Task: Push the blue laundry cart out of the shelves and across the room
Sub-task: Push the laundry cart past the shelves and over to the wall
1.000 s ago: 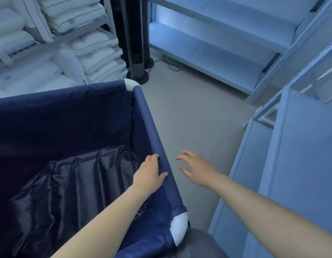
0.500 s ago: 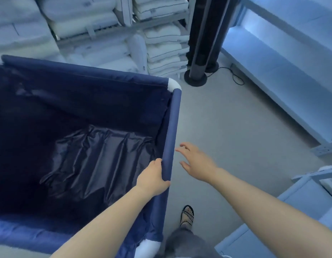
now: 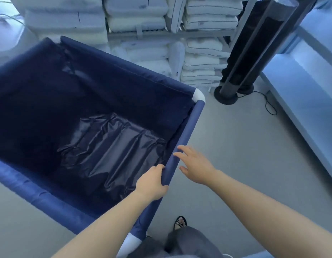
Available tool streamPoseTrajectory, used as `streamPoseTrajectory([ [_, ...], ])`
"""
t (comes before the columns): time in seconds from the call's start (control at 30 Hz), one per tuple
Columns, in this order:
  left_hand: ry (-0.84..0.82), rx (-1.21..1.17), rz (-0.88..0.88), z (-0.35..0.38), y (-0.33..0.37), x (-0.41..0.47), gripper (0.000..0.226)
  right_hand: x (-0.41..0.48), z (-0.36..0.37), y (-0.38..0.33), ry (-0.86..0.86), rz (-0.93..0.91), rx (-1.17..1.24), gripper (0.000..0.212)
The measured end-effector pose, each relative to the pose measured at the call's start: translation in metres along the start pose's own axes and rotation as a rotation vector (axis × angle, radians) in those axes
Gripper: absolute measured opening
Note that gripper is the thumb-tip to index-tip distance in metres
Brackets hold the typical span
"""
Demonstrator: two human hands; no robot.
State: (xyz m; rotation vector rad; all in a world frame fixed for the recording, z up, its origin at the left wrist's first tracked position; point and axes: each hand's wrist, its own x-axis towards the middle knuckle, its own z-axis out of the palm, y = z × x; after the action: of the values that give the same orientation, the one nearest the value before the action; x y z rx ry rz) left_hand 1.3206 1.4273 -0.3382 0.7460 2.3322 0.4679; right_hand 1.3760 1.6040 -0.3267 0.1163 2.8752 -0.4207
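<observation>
Cart (image 3: 98,116) stands on open floor, near pillow shelves. Left hand (image 3: 152,183) grips the padded rim rail; right hand (image 3: 196,165) hovers beside it, fingers spread. Empty fabric tub: likely light; hold the rail.

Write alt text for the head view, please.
The left hand grips the side rail of the blue laundry cart while the open right hand reaches beside it. The cart holds a crumpled dark liner; folded white bedding and black tower fans stand beyond.
</observation>
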Motion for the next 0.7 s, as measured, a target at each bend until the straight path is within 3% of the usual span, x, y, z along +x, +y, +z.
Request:
streamPoseTrajectory([
  [0.17,0.135,0.025,-0.079,0.018,0.009,-0.002,0.039,0.022,-0.002,0.020,-0.008,-0.081,-0.025,0.049],
  [0.37,0.251,-0.021,-0.274,0.037,0.028,0.013,0.041,0.053,-0.011,0.051,-0.097,-0.318,-0.109,0.045],
  [0.53,0.499,0.086,-0.448,0.064,0.047,0.019,0.038,0.074,-0.017,0.085,-0.122,-0.562,-0.163,0.043],
  [0.7,0.544,0.140,-0.626,0.075,0.071,0.016,0.038,0.065,-0.015,0.094,-0.136,-0.620,-0.200,0.049],
])
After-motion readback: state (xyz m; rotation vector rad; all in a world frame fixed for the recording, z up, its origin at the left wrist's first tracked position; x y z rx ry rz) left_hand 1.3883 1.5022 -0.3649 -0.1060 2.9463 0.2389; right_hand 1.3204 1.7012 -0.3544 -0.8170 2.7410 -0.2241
